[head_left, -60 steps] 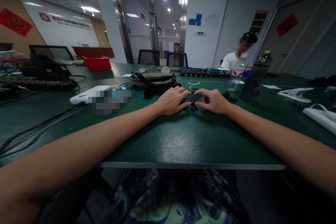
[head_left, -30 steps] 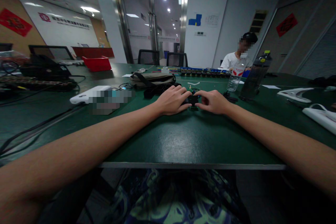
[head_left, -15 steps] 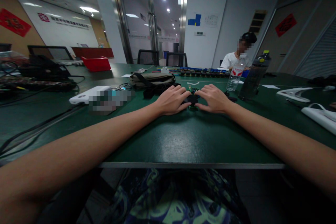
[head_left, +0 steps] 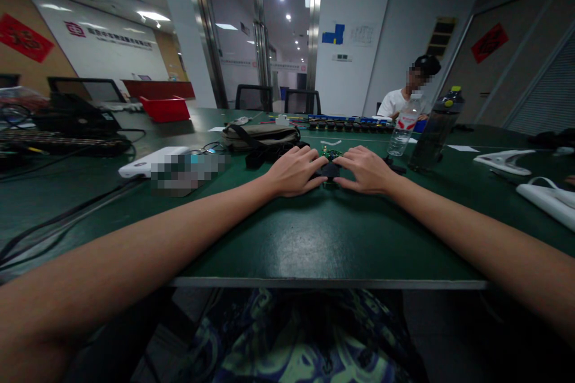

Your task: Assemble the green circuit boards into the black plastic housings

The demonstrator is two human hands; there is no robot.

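Black part (head_left: 331,171), small: located at centre of frame, over table (head_left: 287,239); green circuit board (head_left: 331,154) showing just beside. Held between thumb and fingers of left hand (head_left: 296,172); whether grip of right hand (head_left: 363,169) is closed cannot be told.

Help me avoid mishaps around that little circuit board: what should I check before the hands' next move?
1. Left hand at the black part: ok, thumb and fingers at its left edge.
2. Right hand gripping it: cannot tell; thumb and fingers are at its right edge.
3. Black part aligned with the green circuit board: cannot tell, hands cover too much.
4. Clear plastic bottle standing: ok, beyond the right hand.
5. Black strap free of the left hand: cannot tell.
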